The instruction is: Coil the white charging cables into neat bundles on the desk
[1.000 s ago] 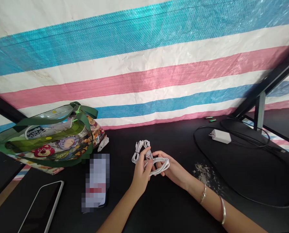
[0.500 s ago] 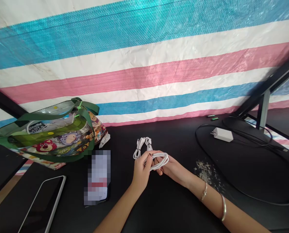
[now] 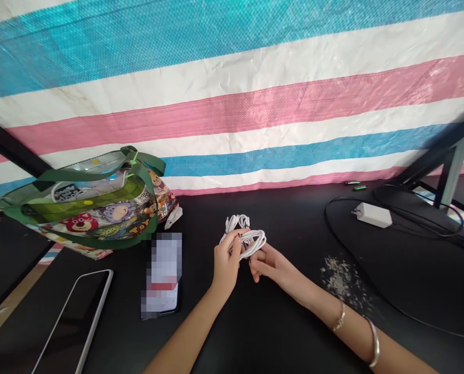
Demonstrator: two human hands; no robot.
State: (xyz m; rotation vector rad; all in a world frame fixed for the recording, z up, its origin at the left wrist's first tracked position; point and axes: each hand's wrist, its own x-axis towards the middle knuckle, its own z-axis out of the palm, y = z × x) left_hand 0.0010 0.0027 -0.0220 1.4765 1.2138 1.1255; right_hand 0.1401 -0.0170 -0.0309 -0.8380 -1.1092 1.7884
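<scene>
A coiled white cable (image 3: 259,241) is held above the table between the thumb and fingers of my left hand (image 3: 227,257). A bit of black tie (image 3: 239,236) shows on the coil by my left thumb. My right hand (image 3: 269,266) is just below and right of the coil, its fingers curled and their tips pressed together. A dark speck shows at these fingertips; whether it is part of the tie I cannot tell. Just behind my left hand, more white cable (image 3: 242,220) lies bundled on the black table (image 3: 286,223), partly hidden by the hand and coil.
To the left are a cartoon-print bag (image 3: 110,218) with green handles, a phone (image 3: 165,275) with a blurred screen and a white-edged tablet (image 3: 74,317). Rightward lie a white charger (image 3: 374,215), a long black cable (image 3: 366,288), a worn patch (image 3: 343,278) and two small green-black batteries (image 3: 359,188).
My right hand has drawn a little down and away from the coil, its fingers curling more. My left hand keeps its hold. The whole view has shifted slightly.
</scene>
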